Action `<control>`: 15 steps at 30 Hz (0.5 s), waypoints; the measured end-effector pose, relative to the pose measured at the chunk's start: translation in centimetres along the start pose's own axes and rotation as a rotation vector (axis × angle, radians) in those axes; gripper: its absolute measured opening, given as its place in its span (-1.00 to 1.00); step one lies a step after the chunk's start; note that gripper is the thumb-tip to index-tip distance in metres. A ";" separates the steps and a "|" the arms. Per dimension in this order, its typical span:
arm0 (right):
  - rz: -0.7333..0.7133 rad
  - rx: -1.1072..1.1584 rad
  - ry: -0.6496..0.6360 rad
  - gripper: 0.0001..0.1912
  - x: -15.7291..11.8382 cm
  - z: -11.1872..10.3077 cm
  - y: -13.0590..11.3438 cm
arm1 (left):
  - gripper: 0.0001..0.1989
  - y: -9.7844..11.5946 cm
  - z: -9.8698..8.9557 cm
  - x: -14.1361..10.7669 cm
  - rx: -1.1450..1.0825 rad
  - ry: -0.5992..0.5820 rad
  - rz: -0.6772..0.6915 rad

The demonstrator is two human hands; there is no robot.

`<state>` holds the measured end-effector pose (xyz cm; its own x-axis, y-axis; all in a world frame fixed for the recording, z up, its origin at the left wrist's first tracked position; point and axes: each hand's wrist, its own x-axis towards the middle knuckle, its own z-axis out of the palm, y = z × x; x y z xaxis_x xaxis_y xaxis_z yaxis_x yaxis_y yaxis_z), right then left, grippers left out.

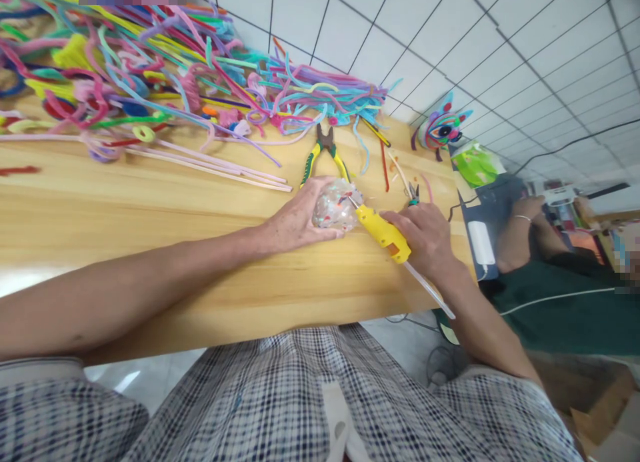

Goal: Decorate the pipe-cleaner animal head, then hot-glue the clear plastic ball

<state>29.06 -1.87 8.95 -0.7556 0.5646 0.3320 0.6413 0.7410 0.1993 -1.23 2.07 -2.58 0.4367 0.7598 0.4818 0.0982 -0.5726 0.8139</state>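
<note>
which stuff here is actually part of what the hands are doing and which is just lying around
In use, by the look of it:
- clear flecked ball, in the left hand
- yellow glue gun, in the right hand

Lying about:
- yellow-green pliers
- fuzzy stems
- striped animal figure

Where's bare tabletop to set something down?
Bare tabletop runs between the pale pipe cleaners and left forearm, and from the left hand to the near edge. Crowded: the far side, heaped with colored pipe cleaners, and beyond that hand, where yellow-green pliers lie.
</note>
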 end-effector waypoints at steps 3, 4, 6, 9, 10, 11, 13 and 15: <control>0.014 -0.024 -0.098 -0.68 0.2 -0.4 0.3 | -0.06 -0.1 0.0 0.0 -0.003 0.000 0.009; 0.012 -0.031 -0.116 -0.68 0.3 -0.6 0.4 | -0.06 0.0 -0.1 0.0 0.000 -0.003 0.010; -0.006 -0.022 -0.120 -0.68 0.6 -0.7 0.7 | -0.07 0.1 -0.2 0.1 0.003 -0.012 0.009; -0.040 0.008 -0.078 -0.64 0.8 -0.7 1.0 | -0.06 0.3 -0.4 0.1 -0.002 -0.024 0.001; -0.049 0.014 -0.060 -0.63 0.9 -0.6 1.0 | -0.06 0.4 -0.4 0.1 -0.003 -0.025 -0.001; -0.056 0.020 -0.041 -0.63 0.9 -0.4 1.1 | -0.07 0.4 -0.4 0.1 -0.004 -0.024 -0.001; -0.062 0.036 -0.004 -0.64 0.8 0.0 1.1 | -0.08 0.5 -0.4 0.1 -0.003 -0.024 0.002; -0.061 0.037 0.026 -0.65 0.8 0.4 1.2 | -0.07 0.5 -0.5 0.1 -0.005 -0.026 0.004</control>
<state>29.19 -0.44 9.10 -0.7892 0.5084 0.3445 0.5883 0.7869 0.1863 -1.55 2.01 -1.98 0.4604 0.7489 0.4766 0.0920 -0.5743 0.8135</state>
